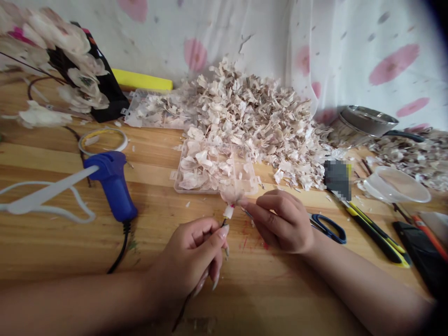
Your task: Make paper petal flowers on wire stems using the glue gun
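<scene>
In my left hand (196, 247), closed in a pinch, is a thin dark stem (181, 311) whose lower end trails below the palm. A white piece with a bit of pink (228, 212) tops the stem. My right hand (283, 223) is closed, thumb and fingers pinching a pale dried petal (231, 193) against that top. Just behind the hands lies a clear compartment box (201, 190) holding loose petals. Dark blue scissor handles (331, 228) show beyond my right wrist, the blades partly hidden by it.
A blue glue gun (114, 186) lies left, its cord running forward. Behind it are a tape roll (121, 145) and blurred pale flowers (84, 88). A large petal heap (252, 112) fills the back. Rightward lie a utility knife (376, 233), phone (418, 252), plastic bowl (395, 184) and pan (367, 120).
</scene>
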Demonstrator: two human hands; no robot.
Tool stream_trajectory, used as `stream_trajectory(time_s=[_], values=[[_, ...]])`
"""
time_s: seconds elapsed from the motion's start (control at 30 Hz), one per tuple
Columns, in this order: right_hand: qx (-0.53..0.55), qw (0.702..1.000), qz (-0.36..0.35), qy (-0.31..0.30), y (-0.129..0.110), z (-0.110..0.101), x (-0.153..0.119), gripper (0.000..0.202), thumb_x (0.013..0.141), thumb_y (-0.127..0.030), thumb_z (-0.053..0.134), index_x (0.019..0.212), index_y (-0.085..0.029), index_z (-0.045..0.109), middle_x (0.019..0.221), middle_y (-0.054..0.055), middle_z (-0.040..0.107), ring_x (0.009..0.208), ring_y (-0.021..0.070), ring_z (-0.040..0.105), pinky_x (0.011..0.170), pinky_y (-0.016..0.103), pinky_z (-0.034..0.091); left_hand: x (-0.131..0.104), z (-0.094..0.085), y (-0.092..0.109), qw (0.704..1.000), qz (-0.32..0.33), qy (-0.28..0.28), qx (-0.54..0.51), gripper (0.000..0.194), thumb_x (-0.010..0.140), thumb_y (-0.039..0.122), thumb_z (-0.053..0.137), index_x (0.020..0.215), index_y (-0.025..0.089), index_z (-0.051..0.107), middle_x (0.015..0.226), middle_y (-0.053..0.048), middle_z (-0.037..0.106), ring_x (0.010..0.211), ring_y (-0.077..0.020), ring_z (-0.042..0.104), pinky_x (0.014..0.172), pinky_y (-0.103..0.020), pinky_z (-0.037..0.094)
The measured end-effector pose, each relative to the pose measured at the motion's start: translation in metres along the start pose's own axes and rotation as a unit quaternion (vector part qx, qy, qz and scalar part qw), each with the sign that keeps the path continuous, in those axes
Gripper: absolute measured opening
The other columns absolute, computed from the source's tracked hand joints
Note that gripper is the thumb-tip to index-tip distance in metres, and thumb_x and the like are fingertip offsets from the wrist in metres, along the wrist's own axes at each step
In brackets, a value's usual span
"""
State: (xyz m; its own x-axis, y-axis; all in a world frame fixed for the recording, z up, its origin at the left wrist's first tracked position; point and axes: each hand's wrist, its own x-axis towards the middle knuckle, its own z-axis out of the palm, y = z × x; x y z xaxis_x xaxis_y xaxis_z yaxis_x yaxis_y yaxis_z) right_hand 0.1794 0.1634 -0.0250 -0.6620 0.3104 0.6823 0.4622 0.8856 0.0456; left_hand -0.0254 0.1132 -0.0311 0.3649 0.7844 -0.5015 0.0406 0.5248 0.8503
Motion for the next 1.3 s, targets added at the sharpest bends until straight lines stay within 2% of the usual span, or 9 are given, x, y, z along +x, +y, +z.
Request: stream_trajectory(time_s=[0.47, 0.77, 1.03, 1.3], values=[[0.022, 1.0, 0.009, 0.011, -0.001, 0.0001, 0.0008, 0.022, 0.091, -0.007, 0.05, 0.111, -0.011, 0.06, 0.08, 0.005, 0.057, 0.064, 0.0147, 0.053, 0.054, 0.028, 0.049, 0.0006, 0.0002, 0.0002, 1.0, 0.002, -0.011, 0.003, 0.04, 0.079, 0.057, 0.053, 0.064, 0.021, 0.049, 0.038, 0.007, 0.051, 0.024, -0.0016, 0.028, 0.025, -0.011, 0.02], [0.032, 0.999, 0.016, -0.019, -0.0012, 0.0012, -0.0004, 0.026, 0.091, -0.007, 0.049, 0.114, -0.012, 0.06, 0.079, 0.005, 0.059, 0.065, 0.0142, 0.056, 0.055, 0.027, 0.048, 0.0009, -0.0006, -0.0024, 0.999, 0.044, -0.011, 0.02, 0.036, 0.082, 0.051, 0.052, 0.062, 0.021, 0.049, 0.038, 0.007, 0.051, 0.026, -0.0028, 0.03, 0.026, -0.013, 0.019], [0.033, 0.999, 0.016, 0.002, -0.0016, -0.0003, -0.0006, 0.026, 0.088, -0.007, 0.05, 0.112, -0.012, 0.059, 0.081, 0.005, 0.059, 0.065, 0.0149, 0.054, 0.054, 0.029, 0.049, -0.0011, 0.0012, -0.0027, 0.999, 0.038, -0.004, 0.019, 0.035, 0.081, 0.05, 0.054, 0.062, 0.021, 0.049, 0.038, 0.008, 0.05, 0.026, -0.003, 0.028, 0.026, -0.014, 0.018], [0.011, 1.0, -0.024, 0.0, -0.0056, -0.0011, 0.0042, 0.022, 0.09, -0.008, 0.05, 0.108, -0.009, 0.062, 0.079, 0.006, 0.061, 0.064, 0.0153, 0.055, 0.05, 0.029, 0.046, -0.0015, 0.0005, -0.0014, 0.998, 0.043, 0.003, 0.035, 0.034, 0.082, 0.049, 0.054, 0.062, 0.022, 0.05, 0.039, 0.007, 0.051, 0.026, -0.0045, 0.028, 0.026, -0.016, 0.018]])
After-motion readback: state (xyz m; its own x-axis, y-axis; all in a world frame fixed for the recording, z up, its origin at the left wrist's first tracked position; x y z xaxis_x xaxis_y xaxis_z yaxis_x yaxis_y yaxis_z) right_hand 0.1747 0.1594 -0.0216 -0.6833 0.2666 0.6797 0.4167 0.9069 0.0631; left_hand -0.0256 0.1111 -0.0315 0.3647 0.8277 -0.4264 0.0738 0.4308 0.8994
